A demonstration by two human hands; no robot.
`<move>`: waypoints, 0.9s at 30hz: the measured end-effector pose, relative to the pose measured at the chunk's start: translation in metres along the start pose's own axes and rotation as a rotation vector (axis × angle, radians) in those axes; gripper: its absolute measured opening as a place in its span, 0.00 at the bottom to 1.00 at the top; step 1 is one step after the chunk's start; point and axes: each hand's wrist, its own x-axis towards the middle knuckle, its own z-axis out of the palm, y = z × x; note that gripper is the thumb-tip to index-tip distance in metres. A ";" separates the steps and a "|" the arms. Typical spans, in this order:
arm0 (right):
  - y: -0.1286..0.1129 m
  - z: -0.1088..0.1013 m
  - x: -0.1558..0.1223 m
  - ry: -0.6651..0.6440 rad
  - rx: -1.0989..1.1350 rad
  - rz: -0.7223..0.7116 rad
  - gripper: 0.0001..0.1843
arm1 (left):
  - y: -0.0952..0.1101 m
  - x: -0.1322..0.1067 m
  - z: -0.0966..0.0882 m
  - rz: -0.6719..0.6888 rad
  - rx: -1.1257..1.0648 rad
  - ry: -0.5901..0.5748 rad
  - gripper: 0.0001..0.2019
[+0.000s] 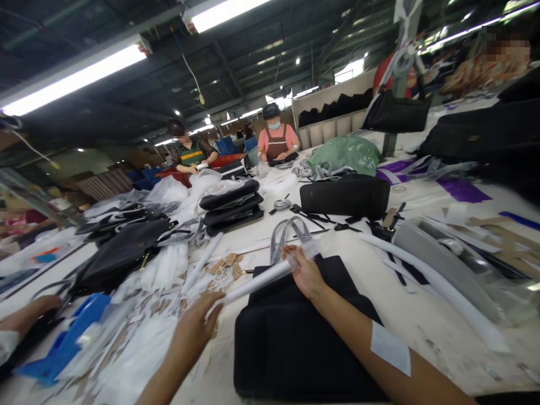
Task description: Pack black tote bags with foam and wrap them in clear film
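Note:
A long strip of white wrapping foam (261, 279) is stretched at a slant between my hands. My left hand (206, 312) grips its lower left end, and my right hand (304, 273) pinches it near the upper right end, where it looks thin and translucent. Under the strip a black bag (299, 349) lies flat on the table, partly covered by my right forearm. Grey wrapped handles (291, 233) stand up at the bag's far edge, just behind my right hand.
Left of the bag are foam and paper scraps (156, 315), a blue tape dispenser (70, 343) and another person's arm (31, 312). Stacked black pieces (232, 205) and a black bag (343, 197) lie beyond. A long white foam roll (439, 287) curves at right. Two co-workers (276, 138) sit across.

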 end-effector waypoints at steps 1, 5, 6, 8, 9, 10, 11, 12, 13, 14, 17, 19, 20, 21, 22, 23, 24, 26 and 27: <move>0.000 0.000 0.000 -0.001 -0.014 -0.012 0.08 | 0.028 0.005 0.011 0.074 -0.057 -0.041 0.16; -0.002 -0.002 0.000 -0.002 -0.080 -0.059 0.10 | 0.112 0.022 0.055 0.221 -0.086 -0.176 0.13; -0.003 -0.002 -0.001 0.001 -0.098 -0.075 0.11 | 0.122 0.025 0.065 0.234 -0.060 -0.191 0.14; -0.004 -0.001 -0.003 0.014 -0.129 -0.109 0.12 | 0.130 0.027 0.081 0.233 0.009 -0.194 0.18; -0.005 0.000 -0.003 0.024 -0.143 -0.124 0.12 | 0.131 0.028 0.088 0.225 0.038 -0.181 0.19; -0.007 0.002 -0.004 0.034 -0.159 -0.134 0.12 | 0.130 0.027 0.093 0.215 0.057 -0.162 0.20; -0.009 0.004 -0.005 0.040 -0.178 -0.137 0.13 | 0.128 0.026 0.098 0.205 0.064 -0.139 0.20; -0.013 0.006 -0.007 0.039 -0.202 -0.130 0.13 | 0.126 0.024 0.100 0.198 0.059 -0.115 0.19; -0.017 0.009 -0.008 0.031 -0.232 -0.113 0.14 | 0.124 0.023 0.102 0.196 0.048 -0.093 0.19; -0.023 0.011 -0.010 0.016 -0.265 -0.090 0.15 | 0.123 0.022 0.103 0.196 0.035 -0.074 0.18; -0.052 0.010 -0.019 -0.050 -0.398 -0.009 0.17 | 0.121 0.019 0.102 0.200 -0.023 -0.043 0.17; -0.078 0.001 -0.025 -0.078 -0.590 0.010 0.17 | 0.121 0.018 0.099 0.205 -0.070 -0.032 0.17; -0.091 -0.005 -0.028 -0.073 -0.711 0.013 0.17 | 0.120 0.017 0.098 0.210 -0.090 -0.026 0.17; -0.104 -0.011 -0.030 -0.053 -0.838 0.018 0.18 | 0.120 0.016 0.096 0.216 -0.107 -0.018 0.17; -0.117 -0.018 -0.033 -0.030 -0.967 0.024 0.18 | 0.119 0.015 0.095 0.223 -0.121 -0.010 0.17; -0.128 -0.024 -0.035 -0.022 -1.091 0.037 0.19 | 0.119 0.015 0.094 0.230 -0.133 -0.006 0.16; -0.138 -0.030 -0.037 -0.038 -1.214 0.056 0.19 | 0.119 0.014 0.093 0.236 -0.144 -0.006 0.16; -0.155 -0.038 -0.042 -0.121 -1.419 0.102 0.19 | 0.118 0.015 0.091 0.238 -0.157 -0.015 0.15; -0.161 -0.041 -0.044 -0.170 -1.490 0.133 0.18 | 0.118 0.015 0.090 0.234 -0.164 -0.024 0.15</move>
